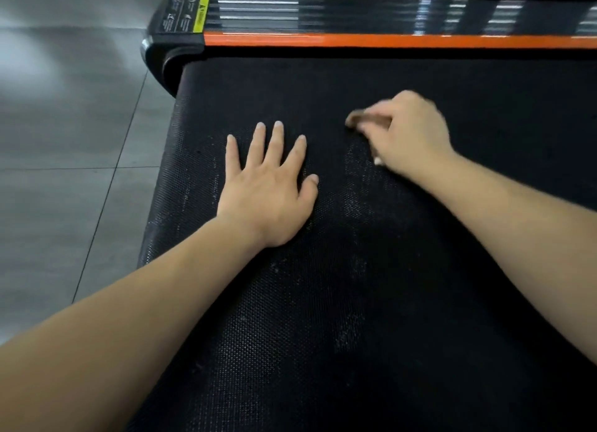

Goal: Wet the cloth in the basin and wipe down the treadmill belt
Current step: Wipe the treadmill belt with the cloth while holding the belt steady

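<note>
The black textured treadmill belt fills most of the view, with pale dusty streaks down its middle. My left hand lies flat on the belt, fingers spread, holding nothing. My right hand is to its right and a little farther away, blurred, pressed down on the belt with its fingers closed over a small brownish cloth. Only a corner of the cloth pokes out past the fingertips; the rest is hidden under the hand. No basin is in view.
The treadmill's side rail, black with an orange stripe and a yellow label, runs across the top. Its rounded end cap is at the upper left. Grey floor tiles lie left of the belt.
</note>
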`<state>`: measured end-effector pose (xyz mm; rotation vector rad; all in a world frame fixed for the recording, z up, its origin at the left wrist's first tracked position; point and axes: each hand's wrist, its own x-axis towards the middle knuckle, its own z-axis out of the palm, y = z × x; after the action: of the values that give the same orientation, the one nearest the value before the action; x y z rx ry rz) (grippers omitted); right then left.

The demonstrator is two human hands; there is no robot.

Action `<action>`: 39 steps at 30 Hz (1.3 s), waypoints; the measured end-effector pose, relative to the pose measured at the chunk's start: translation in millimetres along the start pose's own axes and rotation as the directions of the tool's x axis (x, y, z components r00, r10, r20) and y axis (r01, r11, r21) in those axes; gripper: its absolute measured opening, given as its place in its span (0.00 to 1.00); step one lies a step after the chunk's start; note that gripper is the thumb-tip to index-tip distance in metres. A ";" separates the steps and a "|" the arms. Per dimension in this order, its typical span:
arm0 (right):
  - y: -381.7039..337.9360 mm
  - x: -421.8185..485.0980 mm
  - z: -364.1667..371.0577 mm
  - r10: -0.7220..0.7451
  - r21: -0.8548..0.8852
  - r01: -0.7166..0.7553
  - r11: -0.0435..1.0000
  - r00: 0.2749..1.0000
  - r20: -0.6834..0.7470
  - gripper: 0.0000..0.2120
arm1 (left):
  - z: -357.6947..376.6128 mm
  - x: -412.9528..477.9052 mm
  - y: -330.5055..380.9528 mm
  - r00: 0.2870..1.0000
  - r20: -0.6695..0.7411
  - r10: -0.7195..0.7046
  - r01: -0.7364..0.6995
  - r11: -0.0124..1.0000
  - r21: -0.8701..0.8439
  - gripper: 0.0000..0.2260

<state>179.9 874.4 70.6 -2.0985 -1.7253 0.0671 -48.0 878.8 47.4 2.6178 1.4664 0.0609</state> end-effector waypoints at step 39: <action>-4.2 120.5 26.0 0.139 -0.123 -0.153 0.981 0.984 -0.113 0.14 | 3.5 25.3 0.9 0.999 -0.042 -0.003 0.004 1.000 0.019 0.30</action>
<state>195.7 996.6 75.5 -2.2793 -1.5517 -0.1138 -33.6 899.5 43.2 2.6447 1.4921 0.1032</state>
